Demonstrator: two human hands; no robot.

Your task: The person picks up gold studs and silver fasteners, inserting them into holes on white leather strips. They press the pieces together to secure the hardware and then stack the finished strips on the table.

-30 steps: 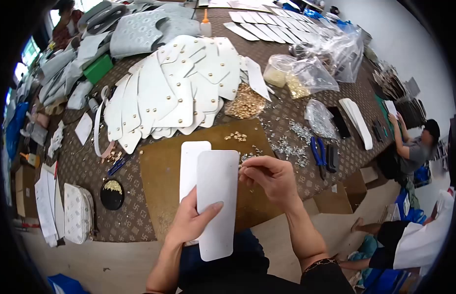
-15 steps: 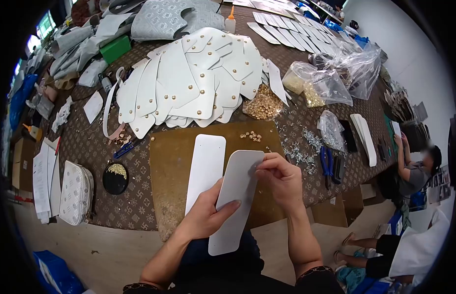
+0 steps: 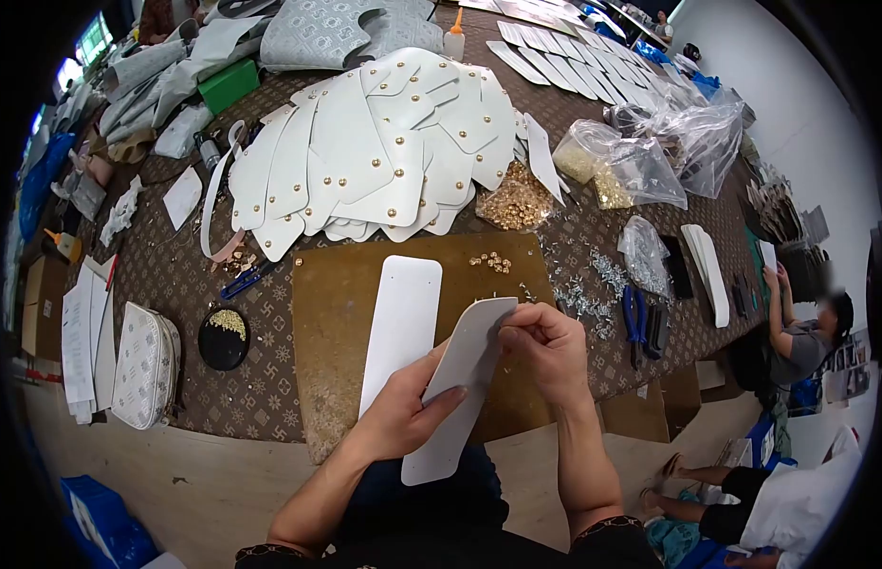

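A long grey panel (image 3: 465,384) with rounded corners is held tilted above the front of the brown board (image 3: 337,284). My left hand (image 3: 408,408) grips its left edge, thumb across the face. At its upper right corner my right hand (image 3: 547,351) is closed in a pinch; whether a small part sits between the fingertips is hidden. A white panel (image 3: 403,313) with small holes lies on the board, partly behind my left hand. Several gold studs (image 3: 491,262) lie at the board's back right.
Studded white pieces (image 3: 365,152) are piled behind the board. Right of it lie silver screws (image 3: 593,284), blue-handled pliers (image 3: 635,315) and clear bags (image 3: 640,171). A black dish (image 3: 223,339) and a patterned pouch (image 3: 145,365) are at left. Two people are at far right.
The held panel has tilted, its upper end turning more edge-on and dropping slightly. My right hand has moved slightly down with it. The view has shifted a little.
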